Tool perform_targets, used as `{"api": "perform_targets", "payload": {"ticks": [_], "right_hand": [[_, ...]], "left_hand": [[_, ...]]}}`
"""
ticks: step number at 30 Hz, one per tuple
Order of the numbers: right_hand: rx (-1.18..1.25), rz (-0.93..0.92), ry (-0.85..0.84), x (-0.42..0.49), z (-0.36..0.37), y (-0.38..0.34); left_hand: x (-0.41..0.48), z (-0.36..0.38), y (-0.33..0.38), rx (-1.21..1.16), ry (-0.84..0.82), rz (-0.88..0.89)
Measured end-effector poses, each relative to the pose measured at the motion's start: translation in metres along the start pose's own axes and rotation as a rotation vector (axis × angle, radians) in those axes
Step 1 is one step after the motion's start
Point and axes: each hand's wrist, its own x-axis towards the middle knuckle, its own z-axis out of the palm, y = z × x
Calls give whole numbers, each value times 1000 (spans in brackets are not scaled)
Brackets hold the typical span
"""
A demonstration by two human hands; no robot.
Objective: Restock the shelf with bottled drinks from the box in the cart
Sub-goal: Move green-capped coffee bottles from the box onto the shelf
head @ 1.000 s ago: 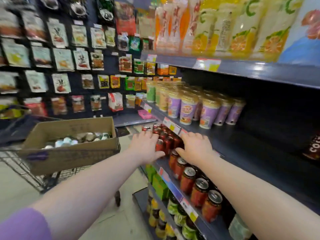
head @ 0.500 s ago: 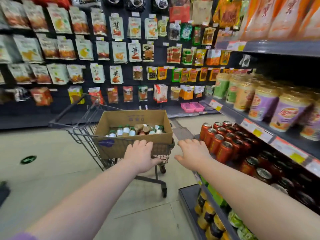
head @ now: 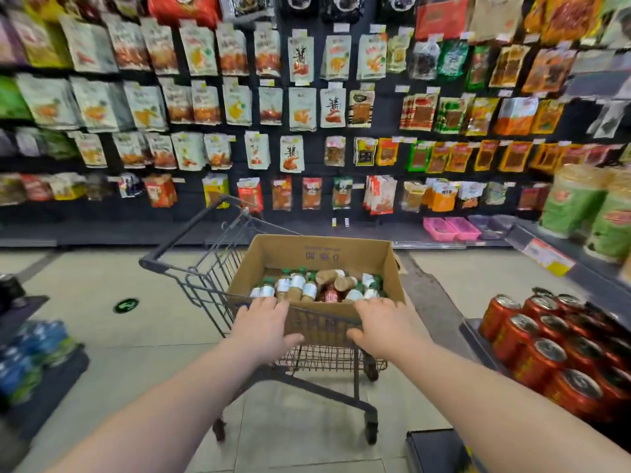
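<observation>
A brown cardboard box [head: 345, 256] sits in a dark wire shopping cart [head: 201, 274] straight ahead. Inside the box lie several small bottled drinks [head: 300, 285] with white labels and green caps, plus a few brown ones on their sides. My left hand [head: 263, 327] reaches over the box's near left edge, fingers spread and holding nothing. My right hand [head: 382, 324] hovers at the near right edge, fingers also spread and empty. The shelf [head: 478, 339] with red cans [head: 532, 349] is at my right.
A wall of hanging snack packets [head: 300, 107] fills the back. Green and orange-lidded jars [head: 577, 203] stand on the upper right shelf. Pink baskets [head: 450, 228] sit on the low back ledge. Blue packs [head: 30, 353] are stacked at the left. Tiled floor surrounds the cart.
My view has swung left from the shelf to the cart. Both hands left the red cans and moved to the box's near edge.
</observation>
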Motion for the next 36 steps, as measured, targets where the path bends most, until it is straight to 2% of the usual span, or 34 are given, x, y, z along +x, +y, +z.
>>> {"api": "perform_targets", "payload": {"ticks": [7,12,21,32,36], "right_hand": [[62,24,-51,94,15,68],[51,59,-115,138,32,95],[44,84,-177,204,53,107],[92,307,-232,317,64,99],[130,370,-287,344,76,82]], "left_hand": [[102,2,28,27,-8,27],[138,21,31,8,-73,37],[225,47,8,-39,-123,57],[380,76,-43,-76,-165,256],[423,89,-67,-68,-240,297]]}}
